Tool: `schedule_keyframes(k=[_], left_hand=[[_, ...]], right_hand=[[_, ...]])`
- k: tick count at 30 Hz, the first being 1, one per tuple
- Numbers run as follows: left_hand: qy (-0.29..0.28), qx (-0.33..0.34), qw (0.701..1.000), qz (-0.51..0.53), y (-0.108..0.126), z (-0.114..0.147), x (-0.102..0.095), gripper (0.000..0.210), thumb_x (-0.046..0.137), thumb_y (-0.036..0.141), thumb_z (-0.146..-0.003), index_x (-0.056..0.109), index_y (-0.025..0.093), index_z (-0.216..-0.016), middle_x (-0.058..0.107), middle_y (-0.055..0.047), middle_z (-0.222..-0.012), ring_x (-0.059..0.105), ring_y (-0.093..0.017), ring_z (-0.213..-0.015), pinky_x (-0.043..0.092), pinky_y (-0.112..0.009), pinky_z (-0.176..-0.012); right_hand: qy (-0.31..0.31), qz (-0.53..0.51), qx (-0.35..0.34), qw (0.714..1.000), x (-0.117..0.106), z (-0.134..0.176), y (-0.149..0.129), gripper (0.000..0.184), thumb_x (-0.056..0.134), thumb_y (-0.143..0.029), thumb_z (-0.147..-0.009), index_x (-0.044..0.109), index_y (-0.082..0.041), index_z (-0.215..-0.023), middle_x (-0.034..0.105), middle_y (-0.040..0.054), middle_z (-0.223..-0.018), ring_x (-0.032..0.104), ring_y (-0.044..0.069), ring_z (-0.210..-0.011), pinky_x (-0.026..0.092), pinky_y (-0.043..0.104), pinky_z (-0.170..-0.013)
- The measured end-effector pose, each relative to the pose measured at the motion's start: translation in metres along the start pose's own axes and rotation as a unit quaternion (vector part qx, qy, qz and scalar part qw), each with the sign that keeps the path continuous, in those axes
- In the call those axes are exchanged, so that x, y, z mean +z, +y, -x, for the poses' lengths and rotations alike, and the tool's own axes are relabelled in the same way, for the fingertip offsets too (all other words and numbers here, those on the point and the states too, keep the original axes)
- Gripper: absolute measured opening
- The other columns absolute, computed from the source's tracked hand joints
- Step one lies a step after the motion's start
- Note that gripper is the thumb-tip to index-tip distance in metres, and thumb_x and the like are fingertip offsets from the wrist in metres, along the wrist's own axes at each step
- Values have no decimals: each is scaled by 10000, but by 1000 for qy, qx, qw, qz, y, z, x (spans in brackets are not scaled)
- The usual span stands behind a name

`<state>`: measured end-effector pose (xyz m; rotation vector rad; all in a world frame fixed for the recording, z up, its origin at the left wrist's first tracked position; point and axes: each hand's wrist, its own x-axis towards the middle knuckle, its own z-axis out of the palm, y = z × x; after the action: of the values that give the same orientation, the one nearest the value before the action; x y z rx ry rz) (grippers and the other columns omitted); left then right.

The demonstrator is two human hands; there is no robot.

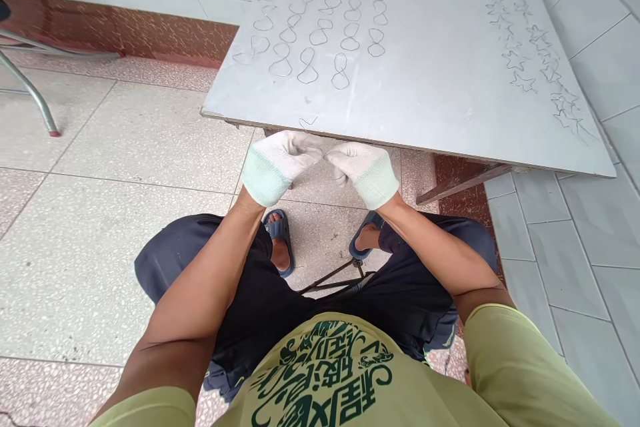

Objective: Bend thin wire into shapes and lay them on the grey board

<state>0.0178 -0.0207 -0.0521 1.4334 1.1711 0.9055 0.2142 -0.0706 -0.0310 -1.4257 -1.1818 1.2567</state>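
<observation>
1. At the near edge of the worktop (425,60): thin bent wire (309,123), poking up past the left grip (293,152).
2. Left grip pinched on it. Right grip (356,161) pinched closed alongside; can't tell if wire's between.
3. Handling, my guess: very light, springy, holds a bend, may slip in gloves (371,180). Pinch close to bends.

- The left hand (290,153) is hiding the lower part of a bent wire (309,124).
- Wire loops (341,73) are being cut off toward the table's (430,67) far edge.
- Wire stars (500,20) are blurring near its far right corner.
</observation>
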Motion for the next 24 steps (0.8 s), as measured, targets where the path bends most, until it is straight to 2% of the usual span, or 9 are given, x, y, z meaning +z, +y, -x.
schedule_keyframes(k=[4,6,8,11,13,16,18,20,24], left_hand=[[87,35,996,-6,-2,1,10,337,893,399,-880,877,201,-1152,903,-100,-1025,852,-320,-968,660,-372,-741],[112,34,993,-5,-5,-1,14,321,884,410,-884,868,209,-1134,915,-112,-1094,858,-330,-1036,676,-384,-781],[102,20,994,16,-8,-4,16,350,891,445,-868,854,207,-1122,913,-116,-1086,853,-311,-981,677,-380,-758],[52,1,996,77,-10,-10,15,430,918,505,-822,825,175,-1081,880,-117,-967,824,-266,-859,683,-373,-762],[31,5,995,98,-10,-12,9,446,924,510,-805,816,162,-1062,869,-116,-940,825,-257,-885,694,-376,-840],[32,30,998,46,-5,-12,-3,427,919,449,-799,846,170,-1113,893,-112,-1018,842,-282,-992,683,-377,-905],[38,31,999,-10,-2,-10,-10,396,907,426,-819,876,192,-1136,905,-96,-1042,839,-291,-974,663,-365,-840],[38,12,999,-37,-1,-8,-13,339,896,430,-841,890,201,-1090,899,-90,-995,817,-274,-865,620,-352,-743],[12,-27,1000,-11,-7,-11,-12,305,956,408,-752,848,190,-937,853,-90,-862,745,-228,-700,553,-336,-647]], right_hand=[[20,-8,-5,1000,9,11,1,285,781,-349,-1069,769,-261,-799,743,-32,-654,732,163,-644,625,293,-667],[21,-13,-24,999,13,16,2,271,781,-377,-1075,792,-263,-829,764,-28,-681,752,172,-682,644,306,-715],[23,-15,-36,999,15,19,3,285,793,-406,-1074,794,-266,-826,774,-24,-693,755,176,-696,651,311,-737],[34,-24,-25,999,15,17,4,313,802,-420,-1077,776,-266,-806,775,-19,-693,745,176,-685,656,313,-733],[34,-37,-13,999,15,13,6,345,803,-388,-1079,743,-264,-763,761,-19,-676,731,170,-663,651,306,-715],[25,-69,7,997,14,6,8,361,801,-266,-1072,712,-256,-722,723,-38,-629,686,143,-592,612,278,-642],[21,-79,18,996,14,3,10,353,784,-193,-1068,721,-248,-725,706,-53,-607,660,124,-554,580,257,-599],[18,-75,24,997,14,3,12,345,775,-167,-1069,735,-239,-734,695,-61,-590,648,112,-537,560,241,-577],[19,-71,17,997,16,5,14,241,782,-196,-1077,791,-231,-839,721,-62,-612,666,116,-553,565,240,-588]])
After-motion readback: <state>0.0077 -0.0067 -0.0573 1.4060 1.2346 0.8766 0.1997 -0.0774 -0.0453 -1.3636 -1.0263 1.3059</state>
